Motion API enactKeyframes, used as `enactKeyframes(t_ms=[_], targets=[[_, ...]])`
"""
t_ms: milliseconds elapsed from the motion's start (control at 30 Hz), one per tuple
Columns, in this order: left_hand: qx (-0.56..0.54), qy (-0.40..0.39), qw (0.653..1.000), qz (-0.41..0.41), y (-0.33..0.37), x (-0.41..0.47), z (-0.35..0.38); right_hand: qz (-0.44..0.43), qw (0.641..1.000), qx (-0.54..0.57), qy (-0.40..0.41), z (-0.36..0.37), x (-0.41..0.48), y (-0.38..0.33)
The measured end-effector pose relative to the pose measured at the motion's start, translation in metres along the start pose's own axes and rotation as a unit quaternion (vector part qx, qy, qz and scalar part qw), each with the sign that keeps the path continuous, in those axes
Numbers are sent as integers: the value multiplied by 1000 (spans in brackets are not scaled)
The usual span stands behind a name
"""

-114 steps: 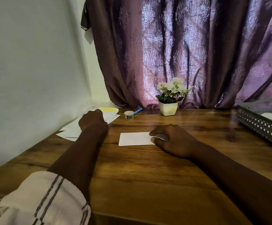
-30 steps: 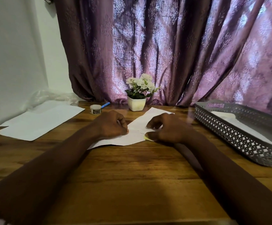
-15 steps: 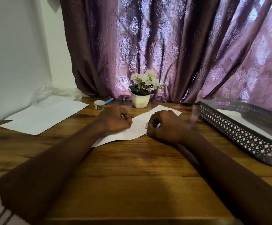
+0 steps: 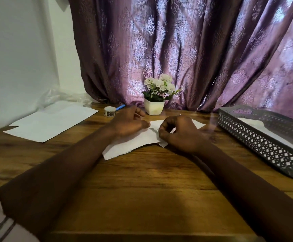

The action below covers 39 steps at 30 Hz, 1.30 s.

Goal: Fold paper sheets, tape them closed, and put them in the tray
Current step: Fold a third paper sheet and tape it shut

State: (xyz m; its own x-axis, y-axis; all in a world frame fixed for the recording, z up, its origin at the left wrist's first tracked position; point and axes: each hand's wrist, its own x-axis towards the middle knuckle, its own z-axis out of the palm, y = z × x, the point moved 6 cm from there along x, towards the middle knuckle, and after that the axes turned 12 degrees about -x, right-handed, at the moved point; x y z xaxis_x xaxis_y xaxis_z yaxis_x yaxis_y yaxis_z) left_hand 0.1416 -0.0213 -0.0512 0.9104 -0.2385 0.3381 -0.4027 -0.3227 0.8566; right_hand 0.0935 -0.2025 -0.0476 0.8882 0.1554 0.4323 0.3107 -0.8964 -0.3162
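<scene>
A white paper sheet lies slantwise on the wooden table in front of me, with both hands on it. My left hand rests on its upper left part, fingers loosely bent. With curled fingers, my right hand pinches the sheet's near right edge, which lifts slightly. A small roll of tape stands behind my left hand. The grey perforated tray sits at the right with white paper inside.
A stack of loose white sheets lies at the left by the wall, with clear plastic behind it. A blue pen and a white pot of flowers stand at the back before the purple curtain.
Earlier my left hand reached to the sheet stack while the right held a small folded paper. Now a full sheet lies before me, and my right hand has begun lifting its edge.
</scene>
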Motion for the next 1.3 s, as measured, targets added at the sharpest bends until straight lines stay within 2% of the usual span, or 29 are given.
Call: enactKeyframes(t_ms=[133,200,367,500,667,800,933,1100,1167,1300], targets=[[191,-77,977,59,18,-6,-8,35,998,-22,36,-3,3,13],[208,-89,973,44,17,-8,-17,65,996,-35,60,-7,4,21],[156,-66,985,-37,-1,-6,-40,120,984,-29,125,-19,0,34],[100,-66,989,-86,-11,-7,-40,123,984,-17,132,-20,-1,33],[-84,60,990,-92,-17,-3,-29,81,992,-56,82,-6,-2,10],[-85,105,988,-73,-14,-3,-12,45,994,-72,66,3,-6,-15],[-55,78,990,-106,-16,2,-3,49,994,-75,64,7,-7,-24],[-149,-25,963,-224,-14,-9,-9,74,993,-65,64,4,-4,-13],[-186,-28,955,-231,-17,-12,-13,65,994,-57,73,3,-5,-12],[-255,18,938,-234,-21,-11,-9,22,993,-79,88,5,-8,-25]])
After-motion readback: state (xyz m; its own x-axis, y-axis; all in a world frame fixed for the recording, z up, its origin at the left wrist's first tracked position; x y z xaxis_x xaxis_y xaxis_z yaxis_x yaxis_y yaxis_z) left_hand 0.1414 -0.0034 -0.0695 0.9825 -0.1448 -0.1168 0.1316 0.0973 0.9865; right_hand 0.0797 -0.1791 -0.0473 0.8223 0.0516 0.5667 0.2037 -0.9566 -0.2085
